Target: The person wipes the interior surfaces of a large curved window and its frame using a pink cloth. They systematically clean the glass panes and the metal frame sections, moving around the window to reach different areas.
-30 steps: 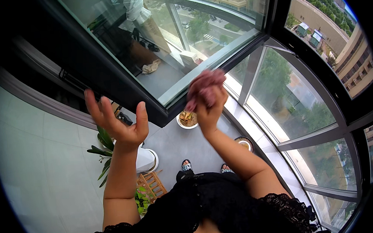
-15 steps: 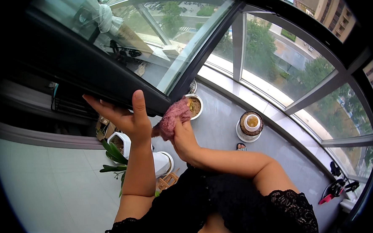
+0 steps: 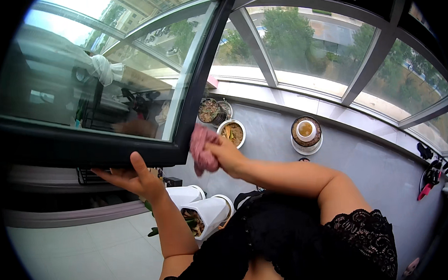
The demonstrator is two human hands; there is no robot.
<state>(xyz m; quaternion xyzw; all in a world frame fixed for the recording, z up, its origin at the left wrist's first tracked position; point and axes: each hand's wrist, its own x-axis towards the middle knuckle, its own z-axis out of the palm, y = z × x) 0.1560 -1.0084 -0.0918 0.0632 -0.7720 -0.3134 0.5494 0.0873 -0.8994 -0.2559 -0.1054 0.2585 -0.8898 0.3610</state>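
Inside the right grip (image 3: pixel 227 157): one pink cloth (image 3: pixel 203 147), held by narrow, bent fingers. Compared with half a second earlier: moved from beneath the lower corner of the window sash (image 3: pixel 77 146) to alongside the upright edge of that corner; pressed to the edge or just beside, cannot tell. Sash now with lower rail nearly level, formerly slanting. Left grip (image 3: pixel 139 179): wide, as before; palm upturned, thumb raised before the rail, fingers spread along the underside; contact uncertain.

Above both grips: sash of smooth black frame, squared corner, clear glass pane (image 3: pixel 146 101) with pale reflections. Below the right grip, toward the left: white planters (image 3: pixel 213 215), faceted, smooth-sided, soil and leaves in the nearer one; more fully in sight than earlier. Just beyond the right grip: round white pot (image 3: pixel 243 134), brown soil, yellowed leaves. Well to the right of the right grip: dark round pot (image 3: pixel 297 142) on a white saucer. Beneath: smooth grey floor (image 3: pixel 268 117).

Appearance of cloth: dusty pink, soft-looking, crumpled into thick folds; bulk bunched over the fingers, loose end hanging below; outline slightly blurred.
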